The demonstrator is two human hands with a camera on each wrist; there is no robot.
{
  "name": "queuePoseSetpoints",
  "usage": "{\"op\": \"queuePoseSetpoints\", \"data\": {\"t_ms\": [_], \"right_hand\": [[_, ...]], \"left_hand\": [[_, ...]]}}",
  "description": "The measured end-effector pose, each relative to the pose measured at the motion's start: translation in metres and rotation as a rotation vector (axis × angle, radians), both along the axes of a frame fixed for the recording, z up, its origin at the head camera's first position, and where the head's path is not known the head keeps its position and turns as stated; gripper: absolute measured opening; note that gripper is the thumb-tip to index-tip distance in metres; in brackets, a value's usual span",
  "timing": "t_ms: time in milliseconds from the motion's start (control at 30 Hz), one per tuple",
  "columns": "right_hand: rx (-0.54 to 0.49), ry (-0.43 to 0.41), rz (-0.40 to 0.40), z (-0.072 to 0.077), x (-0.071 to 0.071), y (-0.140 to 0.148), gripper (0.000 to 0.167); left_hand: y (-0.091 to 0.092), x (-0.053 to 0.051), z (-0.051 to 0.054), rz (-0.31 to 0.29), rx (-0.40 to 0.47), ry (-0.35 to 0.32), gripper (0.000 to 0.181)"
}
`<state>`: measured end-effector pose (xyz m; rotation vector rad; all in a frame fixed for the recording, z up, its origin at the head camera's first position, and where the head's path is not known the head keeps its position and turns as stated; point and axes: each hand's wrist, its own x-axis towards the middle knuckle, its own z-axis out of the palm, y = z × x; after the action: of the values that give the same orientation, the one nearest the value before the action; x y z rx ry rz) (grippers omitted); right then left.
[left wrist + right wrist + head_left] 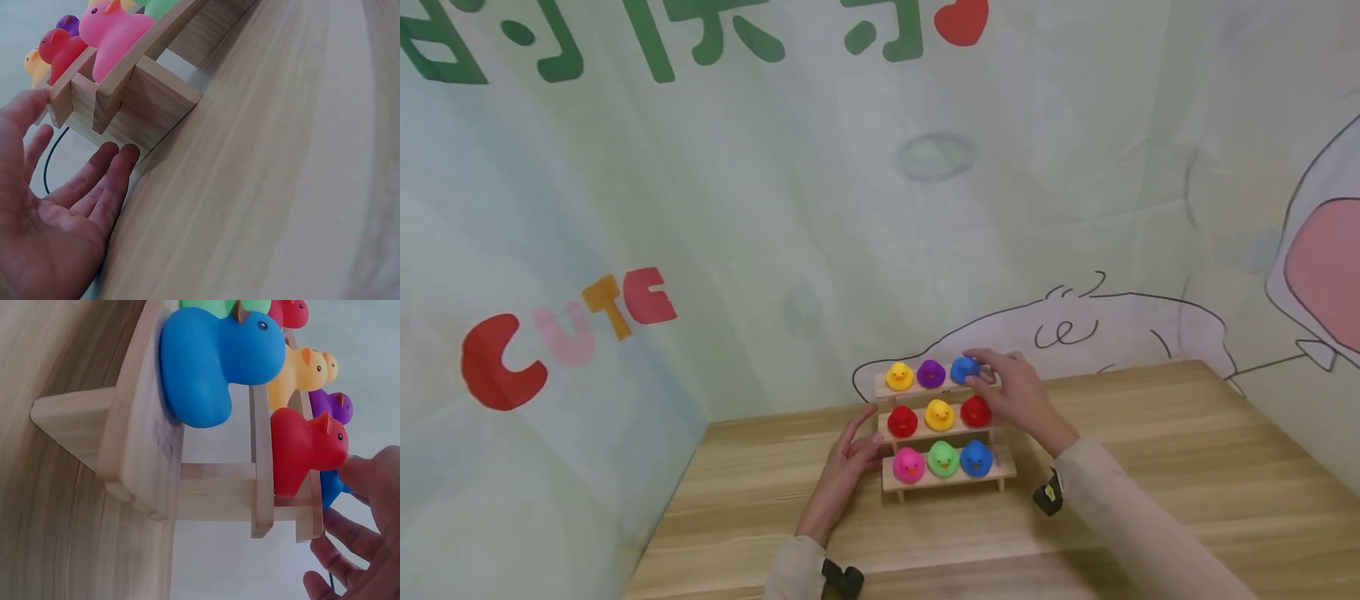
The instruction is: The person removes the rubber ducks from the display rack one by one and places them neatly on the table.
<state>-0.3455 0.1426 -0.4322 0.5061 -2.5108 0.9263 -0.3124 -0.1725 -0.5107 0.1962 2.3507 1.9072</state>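
A three-tier wooden stand [1005,464] holds several toy ducks in rows. My right hand [1021,396] pinches the blue duck [962,369] at the right end of the top tier between thumb and fingers; in the right wrist view this duck is partly hidden behind a red duck [306,450]. Beside it on the top tier sit a purple duck [931,374] and a yellow duck [899,377]. My left hand [846,467] is at the stand's left side with relaxed fingers, holding nothing. In the left wrist view, its index fingertip is by the middle tier's end; contact is unclear.
The middle tier carries red, yellow and red ducks; the bottom one has a pink duck [909,465], a green duck [943,459] and another blue duck [977,458]. The stand is on a wooden table [1150,467]. A printed cloth backdrop [820,208] hangs behind and left.
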Motion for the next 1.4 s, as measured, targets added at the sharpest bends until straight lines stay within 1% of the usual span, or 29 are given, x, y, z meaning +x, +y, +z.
{"op": "queuePoseSetpoints", "data": {"t_ms": [200,267,433,567,633,867,1000,1067,1133,1233,1300,1400], "right_hand": [[-0.061,0.038,-0.019,-0.003,0.002,-0.001,0.044],[-0.082,0.050,-0.035,-0.006,0.003,0.003,0.044],[-0.123,0.086,-0.085,-0.010,0.007,0.018,0.044],[-0.127,0.142,-0.099,-0.012,0.009,0.031,0.041],[-0.129,0.148,-0.104,-0.013,0.010,0.037,0.041],[-0.124,0.050,-0.145,-0.023,0.012,0.056,0.038],[-0.111,0.043,-0.129,-0.032,0.012,0.067,0.036],[-0.112,0.023,-0.118,-0.039,0.011,0.073,0.036],[-0.115,-0.023,-0.114,-0.047,0.011,0.079,0.036],[-0.111,-0.123,-0.114,-0.058,0.009,0.086,0.037],[-0.104,-0.175,-0.109,-0.064,0.009,0.090,0.039],[-0.095,-0.206,-0.103,-0.069,0.010,0.092,0.040]], "left_hand": [[-0.003,0.001,0.003,-0.009,0.021,0.016,0.057],[-0.003,0.001,0.003,-0.012,0.013,0.015,0.056],[-0.002,0.002,0.001,-0.023,-0.010,0.030,0.056],[-0.001,0.004,0.001,-0.013,0.006,0.041,0.054],[-0.001,0.004,0.002,-0.002,0.015,0.039,0.054],[-0.001,0.003,0.002,0.002,0.025,0.042,0.055],[-0.001,0.001,0.002,0.009,0.028,0.038,0.054],[-0.001,0.001,0.002,0.011,0.023,0.039,0.054],[-0.001,0.001,0.002,0.008,0.020,0.041,0.054],[0.001,0.001,0.001,-0.005,0.016,0.047,0.054],[0.001,0.001,0.001,-0.011,0.010,0.049,0.055],[0.002,0.001,0.000,-0.007,0.001,0.052,0.055]]}}
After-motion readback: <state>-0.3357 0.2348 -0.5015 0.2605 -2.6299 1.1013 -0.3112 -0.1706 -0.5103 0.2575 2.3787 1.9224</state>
